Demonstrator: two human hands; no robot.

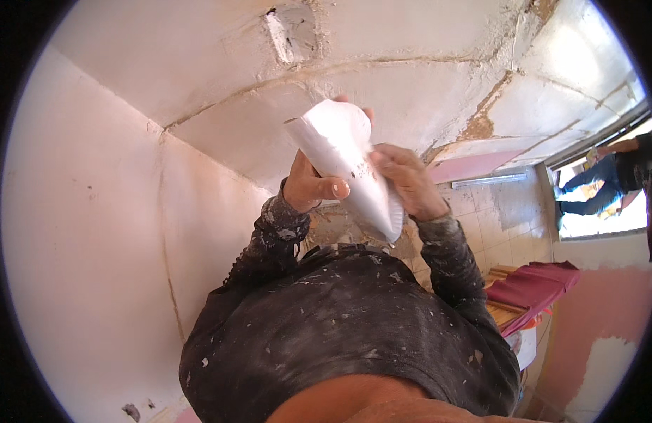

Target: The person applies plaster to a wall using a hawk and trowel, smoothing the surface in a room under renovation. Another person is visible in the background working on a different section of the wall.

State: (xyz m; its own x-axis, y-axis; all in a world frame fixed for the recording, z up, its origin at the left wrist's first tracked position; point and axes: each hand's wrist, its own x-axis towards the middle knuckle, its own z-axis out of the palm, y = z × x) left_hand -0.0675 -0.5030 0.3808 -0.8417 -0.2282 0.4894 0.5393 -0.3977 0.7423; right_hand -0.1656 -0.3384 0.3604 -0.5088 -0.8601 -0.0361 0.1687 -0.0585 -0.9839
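Note:
In front of my chest I hold a white, folded paper-like piece [343,155], wide at its upper end and narrowing toward a ridged lower edge. Small brown specks mark its side, and I cannot tell its exact kind. My left hand [308,185] grips it from the left, the thumb lying across the front with a white smear on its tip. Fingertips also show behind its upper edge. At its right side my right hand [409,182] is bent against it, the fingers a little blurred. Both dark sleeves are spotted with pale splashes.
Pale panels [234,134] with rough filled seams surround me, one with a recess [292,35]. On the right, a maroon cloth [534,289] lies over wooden slats [501,310]. Beyond it, another person [615,173] is at a bright opening. Tiled flooring [484,218] lies between.

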